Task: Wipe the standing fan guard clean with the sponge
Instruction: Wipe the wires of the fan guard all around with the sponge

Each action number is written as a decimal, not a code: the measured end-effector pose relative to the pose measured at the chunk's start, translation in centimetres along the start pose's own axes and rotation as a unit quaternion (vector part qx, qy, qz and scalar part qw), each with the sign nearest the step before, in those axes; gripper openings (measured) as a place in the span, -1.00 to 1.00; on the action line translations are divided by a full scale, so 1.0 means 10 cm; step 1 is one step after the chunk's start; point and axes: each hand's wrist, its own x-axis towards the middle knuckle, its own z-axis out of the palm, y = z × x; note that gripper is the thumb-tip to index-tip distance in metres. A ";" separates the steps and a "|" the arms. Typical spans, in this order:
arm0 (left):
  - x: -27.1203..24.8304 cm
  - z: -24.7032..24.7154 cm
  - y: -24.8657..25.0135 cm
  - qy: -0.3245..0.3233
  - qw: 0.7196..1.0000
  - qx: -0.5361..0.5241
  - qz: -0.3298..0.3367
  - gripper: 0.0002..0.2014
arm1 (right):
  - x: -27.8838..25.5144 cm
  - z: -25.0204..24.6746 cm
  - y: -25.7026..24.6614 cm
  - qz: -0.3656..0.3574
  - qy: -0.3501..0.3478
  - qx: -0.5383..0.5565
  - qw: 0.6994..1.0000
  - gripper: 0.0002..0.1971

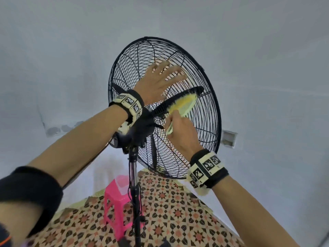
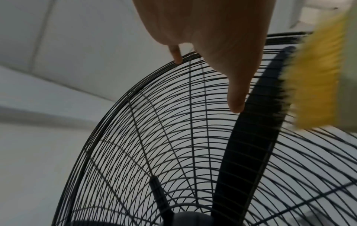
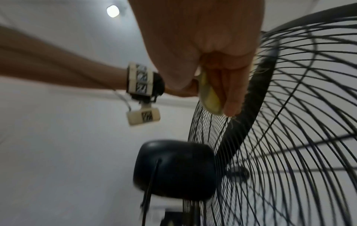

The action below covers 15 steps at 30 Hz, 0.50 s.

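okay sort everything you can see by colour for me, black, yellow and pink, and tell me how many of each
Black: 1, the standing fan with its wire guard.
Yellow: 1, the yellow-bristled brush gripped by the right hand; no sponge shows.
Pink: 2, the plastic stool and the translucent container on it.
Total: 4

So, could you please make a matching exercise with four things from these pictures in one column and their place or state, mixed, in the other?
Things:
1. left hand
2. right hand
3. fan guard
4. pink stool

Places or states:
A. on the patterned floor, beside the fan pole
B. flat on the wires, fingers spread
C. black wire mesh
D. grips the yellow brush

Pairs: 1-B, 2-D, 3-C, 4-A
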 end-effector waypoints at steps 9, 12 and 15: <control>0.17 0.07 0.09 0.069 0.992 -0.056 0.094 -0.10 | 0.00 -0.08 -0.04 -0.006 0.014 0.012 1.000 -0.83; 0.17 0.08 0.08 0.078 0.990 -0.069 0.093 -0.11 | -0.10 0.01 0.06 0.035 -0.007 -0.026 0.999 -0.82; 0.19 0.05 0.09 0.068 0.993 -0.055 0.078 -0.08 | -0.24 0.13 0.10 0.074 -0.039 -0.041 0.996 -0.77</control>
